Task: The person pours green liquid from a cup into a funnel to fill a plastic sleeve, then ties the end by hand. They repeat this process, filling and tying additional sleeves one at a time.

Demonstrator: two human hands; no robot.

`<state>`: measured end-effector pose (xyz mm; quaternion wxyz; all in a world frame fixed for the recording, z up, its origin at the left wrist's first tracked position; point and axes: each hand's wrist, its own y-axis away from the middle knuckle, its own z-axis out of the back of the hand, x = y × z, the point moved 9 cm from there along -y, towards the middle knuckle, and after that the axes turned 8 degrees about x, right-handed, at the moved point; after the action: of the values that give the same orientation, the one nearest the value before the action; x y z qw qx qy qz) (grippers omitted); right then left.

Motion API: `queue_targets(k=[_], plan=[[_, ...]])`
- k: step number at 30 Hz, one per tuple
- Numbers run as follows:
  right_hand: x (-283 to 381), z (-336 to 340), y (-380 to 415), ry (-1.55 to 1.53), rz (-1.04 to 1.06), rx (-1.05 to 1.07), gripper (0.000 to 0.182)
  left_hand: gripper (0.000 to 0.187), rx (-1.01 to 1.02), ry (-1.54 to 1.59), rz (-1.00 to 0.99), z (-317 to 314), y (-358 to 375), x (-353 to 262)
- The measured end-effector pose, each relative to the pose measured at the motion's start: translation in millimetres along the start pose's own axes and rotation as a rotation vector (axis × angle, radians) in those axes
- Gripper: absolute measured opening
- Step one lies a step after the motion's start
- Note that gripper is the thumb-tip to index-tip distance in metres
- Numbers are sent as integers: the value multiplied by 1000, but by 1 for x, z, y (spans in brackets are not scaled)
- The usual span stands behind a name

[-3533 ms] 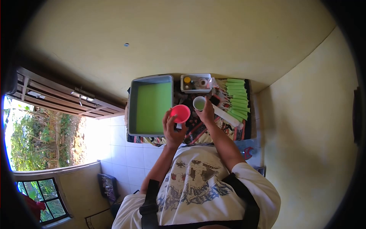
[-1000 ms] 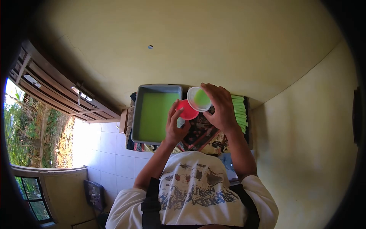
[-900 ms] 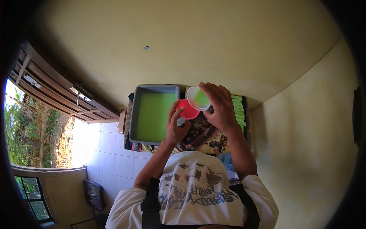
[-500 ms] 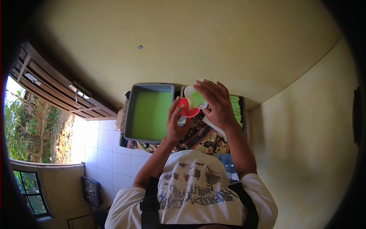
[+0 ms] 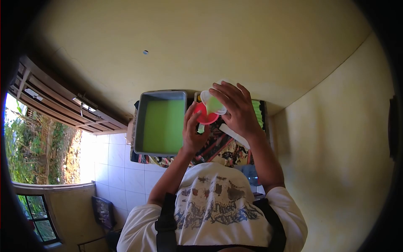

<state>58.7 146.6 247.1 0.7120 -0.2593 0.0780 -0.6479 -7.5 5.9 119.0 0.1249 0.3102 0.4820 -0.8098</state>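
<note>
My left hand (image 5: 194, 133) grips a red funnel-like cup (image 5: 206, 116) beside the grey tub's right edge. Tilted over it is a white cup (image 5: 207, 97) with green liquid (image 5: 215, 105) at its mouth, held in my right hand (image 5: 239, 110). A small clear bag or container, partly hidden, shows just below the red piece. Green liquid (image 5: 163, 126) also fills much of the grey tub (image 5: 139, 126) on the left.
Patterned cloth (image 5: 226, 153) covers the table. Green packed strips (image 5: 258, 113) lie at the right, near a white object (image 5: 234, 135). A wall stands behind the table; a wooden door (image 5: 67, 98) and tiled floor (image 5: 115, 168) are at left.
Both hands stay together, the white cup still tipped over the red piece. The view has shifted slightly, and more of the white object by my right wrist shows.
</note>
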Motion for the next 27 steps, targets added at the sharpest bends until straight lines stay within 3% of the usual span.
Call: queue_targets(k=[6, 9, 12, 27], plan=[[1, 3, 0, 33, 5, -13, 80, 79, 0, 10, -11, 0, -3, 1], [2, 5, 0, 46, 12, -37, 90, 78, 9, 44, -7, -1, -4, 3], [1, 4, -1, 25, -9, -12, 81, 78, 18, 77, 7, -1, -5, 3], [6, 4, -7, 72, -3, -23, 81, 80, 31, 92, -4, 5, -8, 7]])
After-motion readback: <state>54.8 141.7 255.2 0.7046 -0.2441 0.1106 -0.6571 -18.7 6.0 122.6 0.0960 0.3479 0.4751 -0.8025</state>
